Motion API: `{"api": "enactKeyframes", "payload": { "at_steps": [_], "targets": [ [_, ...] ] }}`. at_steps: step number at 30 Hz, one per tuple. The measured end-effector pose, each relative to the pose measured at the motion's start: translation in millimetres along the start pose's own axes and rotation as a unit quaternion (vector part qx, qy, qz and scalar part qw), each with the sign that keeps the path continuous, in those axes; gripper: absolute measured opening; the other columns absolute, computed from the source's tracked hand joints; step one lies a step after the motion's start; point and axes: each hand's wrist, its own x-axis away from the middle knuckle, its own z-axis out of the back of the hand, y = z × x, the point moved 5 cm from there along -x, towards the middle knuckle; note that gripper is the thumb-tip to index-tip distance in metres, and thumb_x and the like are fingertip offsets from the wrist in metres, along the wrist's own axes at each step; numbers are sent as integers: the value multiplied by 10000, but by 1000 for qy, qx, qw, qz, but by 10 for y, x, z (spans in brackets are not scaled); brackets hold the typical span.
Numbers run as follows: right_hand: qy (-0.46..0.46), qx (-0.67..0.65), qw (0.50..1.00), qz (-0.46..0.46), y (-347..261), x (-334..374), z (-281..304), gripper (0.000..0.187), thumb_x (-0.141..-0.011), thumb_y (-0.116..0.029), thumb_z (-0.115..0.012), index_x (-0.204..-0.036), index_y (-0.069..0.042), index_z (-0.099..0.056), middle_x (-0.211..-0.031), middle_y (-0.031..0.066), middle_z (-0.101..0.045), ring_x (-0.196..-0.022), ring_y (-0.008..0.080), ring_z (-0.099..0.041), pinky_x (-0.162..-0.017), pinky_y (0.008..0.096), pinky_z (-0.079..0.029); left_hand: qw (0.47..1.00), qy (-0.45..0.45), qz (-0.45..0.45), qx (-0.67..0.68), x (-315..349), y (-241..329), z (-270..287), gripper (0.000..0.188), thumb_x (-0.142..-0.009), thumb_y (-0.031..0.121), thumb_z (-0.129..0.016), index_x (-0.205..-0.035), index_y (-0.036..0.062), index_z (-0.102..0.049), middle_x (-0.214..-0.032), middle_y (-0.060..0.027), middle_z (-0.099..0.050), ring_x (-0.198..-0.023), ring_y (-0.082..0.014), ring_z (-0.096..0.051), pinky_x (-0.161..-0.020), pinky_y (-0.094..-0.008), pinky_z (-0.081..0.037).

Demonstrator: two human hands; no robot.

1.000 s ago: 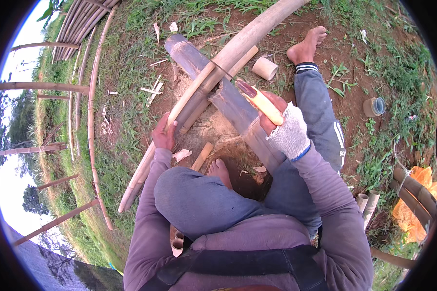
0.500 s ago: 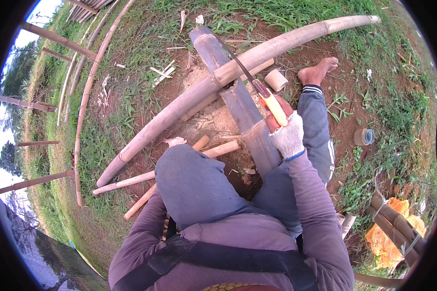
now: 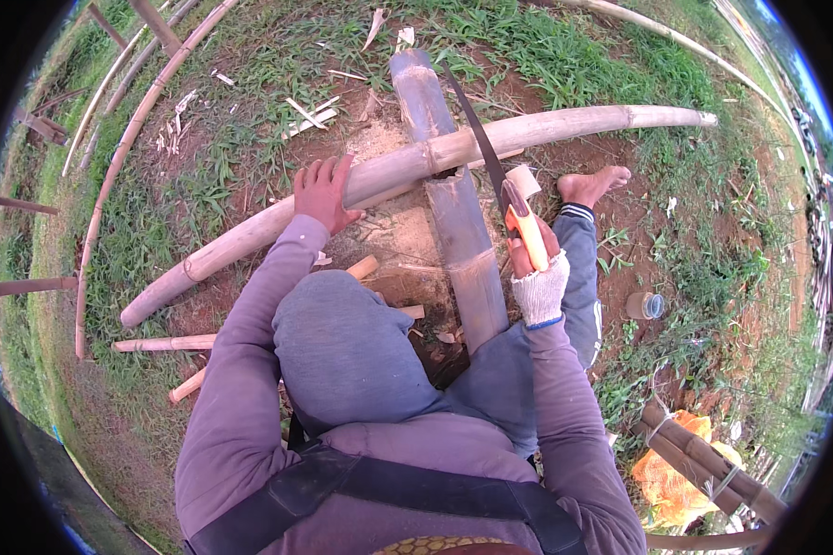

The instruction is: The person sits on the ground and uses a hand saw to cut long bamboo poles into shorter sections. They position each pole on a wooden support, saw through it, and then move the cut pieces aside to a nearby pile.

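A long pale bamboo pole (image 3: 389, 172) lies crosswise over a thick dark bamboo piece (image 3: 467, 222), which has a notch cut in its upper side. My bare left hand (image 3: 324, 192) grips the pole left of the crossing, fingers over its top and thumb on the near side. In my right hand (image 3: 539, 266), which wears a white knit glove with bare fingertips, is the yellow-orange handle of a handsaw (image 3: 482, 139). The dark blade slants up and left across the pole, just right of the thick piece. Whether its teeth touch the pole, I cannot tell.
A short bamboo ring (image 3: 524, 181) lies near my bare foot (image 3: 594, 187). Cut sticks (image 3: 167, 343) lie left of my bent knee. A jar (image 3: 645, 305) stands on the right, above an orange mesh bag (image 3: 671, 476) and tied bamboo (image 3: 703, 458).
My left hand has come up from beside my knee onto the bamboo pole. The saw in my right hand now crosses over the pole more steeply. The pole has turned slightly, and the view has shifted.
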Motion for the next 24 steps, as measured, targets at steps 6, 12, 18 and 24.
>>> {"api": "enactKeyframes", "payload": {
  "at_steps": [6,12,18,24],
  "targets": [
    [-18,36,998,52,-263,129,-80,451,-1020,-168,-732,-1411,36,-637,-1223,173,-759,-1098,215,-728,-957,354,-570,991,-120,40,44,-13,-324,-242,924,-720,439,-925,-1526,256,-512,-1332,-178,-702,-1163,-425,-720,-991,-537,-586],
    [-47,12,999,-1,-285,467,-428,486,-1037,-233,-727,-1417,52,-625,-1222,178,-763,-1075,224,-738,-942,359,-572,989,-123,71,37,444,-757,-47,944,-714,425,-927,-1541,256,-504,-1370,-169,-691,-1189,-406,-711,-997,-525,-581],
    [-61,2,998,21,-411,566,-597,508,-1054,-244,-709,-1451,52,-597,-1262,202,-745,-1120,229,-721,-990,365,-557,988,-122,85,39,674,-880,55,941,-702,391,-931,-1527,248,-501,-1368,-141,-696,-1215,-399,-702,-1007,-523,-579],
    [-62,-37,996,-47,-589,437,-572,487,-1083,-246,-675,-1466,43,-593,-1264,173,-742,-1118,197,-693,-989,347,-546,986,-137,85,41,638,-908,43,908,-717,387,-936,-1502,251,-502,-1356,-147,-695,-1204,-406,-705,-992,-529,-582]
  ]
}}
